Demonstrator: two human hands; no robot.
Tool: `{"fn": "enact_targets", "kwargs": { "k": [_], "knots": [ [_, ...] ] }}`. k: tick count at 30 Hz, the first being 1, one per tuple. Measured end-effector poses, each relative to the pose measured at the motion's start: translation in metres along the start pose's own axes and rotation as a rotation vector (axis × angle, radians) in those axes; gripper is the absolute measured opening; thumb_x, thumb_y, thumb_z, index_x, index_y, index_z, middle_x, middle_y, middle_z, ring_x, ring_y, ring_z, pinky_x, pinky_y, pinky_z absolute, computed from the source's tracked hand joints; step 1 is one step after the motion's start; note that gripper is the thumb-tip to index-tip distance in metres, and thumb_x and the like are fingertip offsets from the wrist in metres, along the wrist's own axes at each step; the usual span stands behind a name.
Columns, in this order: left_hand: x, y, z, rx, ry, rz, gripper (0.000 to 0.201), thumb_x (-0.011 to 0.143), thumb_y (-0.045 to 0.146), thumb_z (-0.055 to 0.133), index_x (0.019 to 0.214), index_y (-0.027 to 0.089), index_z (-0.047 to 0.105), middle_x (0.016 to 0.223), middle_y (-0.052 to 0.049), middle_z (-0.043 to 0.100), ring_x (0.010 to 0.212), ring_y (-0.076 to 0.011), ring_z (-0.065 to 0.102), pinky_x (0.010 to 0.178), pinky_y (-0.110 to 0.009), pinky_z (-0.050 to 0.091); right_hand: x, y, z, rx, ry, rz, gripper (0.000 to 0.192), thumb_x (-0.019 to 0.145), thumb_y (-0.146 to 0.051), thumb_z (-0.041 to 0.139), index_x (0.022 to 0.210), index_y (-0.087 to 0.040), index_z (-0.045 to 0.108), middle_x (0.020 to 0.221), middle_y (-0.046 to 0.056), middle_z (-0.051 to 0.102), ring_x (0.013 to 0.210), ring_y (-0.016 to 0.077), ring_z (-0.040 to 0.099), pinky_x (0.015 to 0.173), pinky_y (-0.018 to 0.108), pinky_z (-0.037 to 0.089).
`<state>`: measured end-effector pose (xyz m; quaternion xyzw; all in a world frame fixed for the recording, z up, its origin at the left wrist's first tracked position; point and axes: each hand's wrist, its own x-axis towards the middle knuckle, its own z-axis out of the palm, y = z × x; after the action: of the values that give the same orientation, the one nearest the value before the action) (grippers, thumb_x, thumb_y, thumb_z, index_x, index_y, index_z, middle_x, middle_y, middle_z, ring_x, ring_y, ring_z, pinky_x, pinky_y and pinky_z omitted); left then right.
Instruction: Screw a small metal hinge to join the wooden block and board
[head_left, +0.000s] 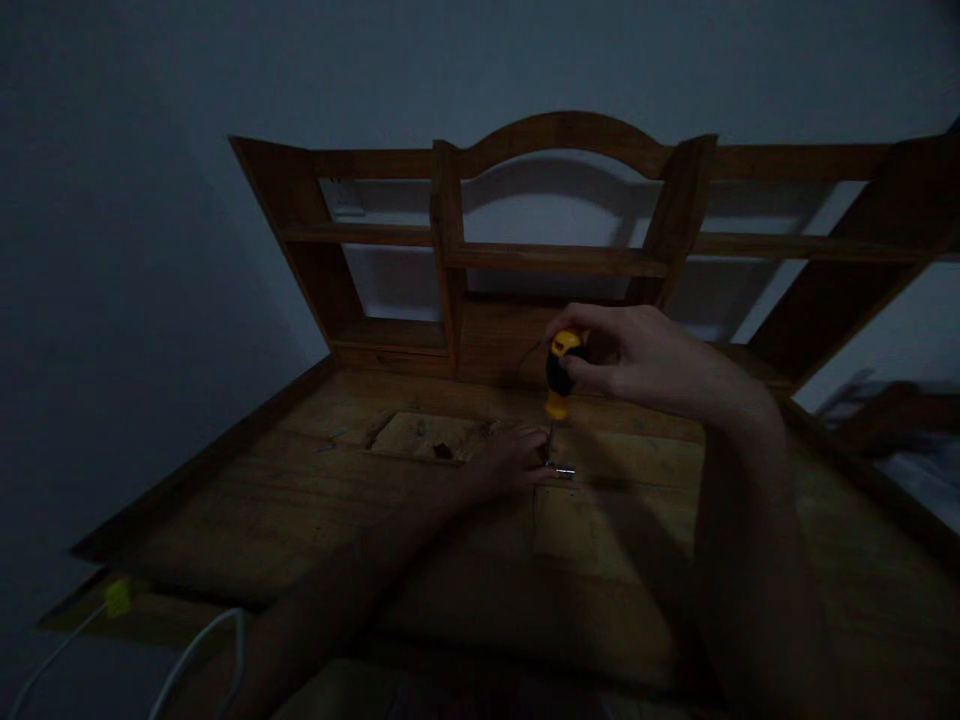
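1. The right hand (637, 360) wraps its fingers around a yellow screwdriver (560, 375).
2. The screwdriver stands upright, tip down on the tabletop (300, 500).
3. The left hand (510, 458) pinches a small metal part (562, 470) by the tip.

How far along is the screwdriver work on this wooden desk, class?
Done: nothing finished can be made out in the dim light. In hand: the right hand grips a yellow-and-black screwdriver upright over a small metal fitting, steadied by the left hand. Left: the fitting is not yet seen flush with the desk top.
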<state>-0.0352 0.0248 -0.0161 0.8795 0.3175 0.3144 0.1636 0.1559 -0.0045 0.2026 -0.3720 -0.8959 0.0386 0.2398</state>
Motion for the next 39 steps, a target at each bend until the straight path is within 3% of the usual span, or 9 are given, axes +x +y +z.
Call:
{"fn": "enact_targets", "kwargs": {
  "k": [7, 11, 14, 20, 25, 29, 32, 35, 39],
  "knots": [
    [0.0, -0.001, 0.0, -0.029, -0.009, 0.004, 0.022, 0.091, 0.036, 0.073, 0.098, 0.018, 0.062, 0.104, -0.005, 0.069, 0.1, -0.021, 0.065, 0.091, -0.032, 0.051, 0.004, 0.003, 0.008, -0.235, 0.121, 0.112, 0.032, 0.094, -0.049, 0.06, 0.087, -0.018, 0.067, 0.08, 0.007, 0.07, 0.072, 0.0222, 0.063, 0.064, 0.032, 0.037],
    [0.0, 0.001, -0.001, -0.019, -0.005, -0.003, 0.022, 0.09, 0.035, 0.074, 0.1, 0.019, 0.062, 0.105, -0.005, 0.069, 0.101, -0.0209, 0.065, 0.09, -0.032, 0.051, 0.001, 0.008, 0.005, -0.199, 0.104, 0.037, 0.025, 0.093, -0.04, 0.061, 0.102, -0.018, 0.07, 0.097, 0.009, 0.073, 0.086, 0.025, 0.067, 0.073, 0.033, 0.043],
    [0.0, 0.002, -0.002, -0.029, -0.025, -0.005, 0.021, 0.091, 0.035, 0.073, 0.099, 0.018, 0.062, 0.105, -0.005, 0.068, 0.099, -0.0201, 0.065, 0.088, -0.031, 0.051, -0.002, 0.007, 0.0, -0.073, 0.052, -0.003, 0.024, 0.091, -0.031, 0.063, 0.112, -0.021, 0.069, 0.094, 0.004, 0.074, 0.08, 0.0211, 0.067, 0.071, 0.031, 0.044],
    [0.0, 0.001, -0.002, -0.009, -0.031, -0.009, 0.024, 0.091, 0.037, 0.073, 0.101, 0.018, 0.062, 0.107, -0.006, 0.069, 0.103, -0.022, 0.065, 0.092, -0.033, 0.052, 0.003, 0.006, 0.007, -0.195, 0.121, 0.045, 0.028, 0.094, -0.046, 0.064, 0.093, -0.019, 0.07, 0.085, 0.006, 0.071, 0.075, 0.0211, 0.064, 0.067, 0.031, 0.041],
    [0.001, 0.001, -0.001, -0.001, -0.029, -0.022, 0.024, 0.09, 0.037, 0.074, 0.097, 0.018, 0.062, 0.106, -0.006, 0.069, 0.101, -0.0218, 0.065, 0.091, -0.033, 0.052, 0.004, 0.009, 0.009, -0.176, 0.116, -0.008, 0.025, 0.094, -0.038, 0.06, 0.105, -0.019, 0.073, 0.109, 0.01, 0.071, 0.092, 0.0244, 0.066, 0.078, 0.034, 0.046],
    [0.002, 0.004, -0.003, -0.011, -0.037, -0.011, 0.022, 0.09, 0.037, 0.074, 0.096, 0.019, 0.061, 0.104, -0.006, 0.069, 0.1, -0.0214, 0.065, 0.09, -0.033, 0.052, 0.001, 0.003, 0.006, -0.1, 0.075, -0.015, 0.02, 0.094, -0.03, 0.06, 0.106, -0.021, 0.073, 0.092, 0.004, 0.075, 0.081, 0.0219, 0.067, 0.073, 0.033, 0.046],
    [0.002, 0.005, -0.005, -0.022, -0.039, -0.005, 0.021, 0.091, 0.035, 0.073, 0.098, 0.018, 0.062, 0.103, -0.007, 0.07, 0.099, -0.0217, 0.065, 0.089, -0.033, 0.052, 0.004, 0.002, 0.009, -0.173, 0.102, 0.027, 0.027, 0.097, -0.043, 0.059, 0.095, -0.019, 0.072, 0.085, 0.006, 0.073, 0.077, 0.023, 0.067, 0.07, 0.033, 0.044],
    [0.001, 0.005, -0.005, -0.019, -0.034, -0.016, 0.021, 0.09, 0.035, 0.073, 0.099, 0.018, 0.064, 0.104, -0.007, 0.07, 0.1, -0.0231, 0.066, 0.091, -0.035, 0.052, 0.006, 0.004, 0.012, -0.208, 0.115, 0.031, 0.034, 0.096, -0.049, 0.059, 0.099, -0.017, 0.072, 0.097, 0.01, 0.074, 0.087, 0.0261, 0.068, 0.074, 0.035, 0.045],
    [0.001, 0.004, -0.004, -0.02, -0.034, -0.018, 0.022, 0.09, 0.035, 0.074, 0.098, 0.018, 0.063, 0.103, -0.007, 0.07, 0.1, -0.0226, 0.065, 0.09, -0.034, 0.052, 0.004, 0.005, 0.011, -0.117, 0.083, -0.019, 0.028, 0.092, -0.032, 0.062, 0.116, -0.02, 0.07, 0.114, 0.008, 0.074, 0.099, 0.0252, 0.068, 0.083, 0.034, 0.046]
  ]
}}
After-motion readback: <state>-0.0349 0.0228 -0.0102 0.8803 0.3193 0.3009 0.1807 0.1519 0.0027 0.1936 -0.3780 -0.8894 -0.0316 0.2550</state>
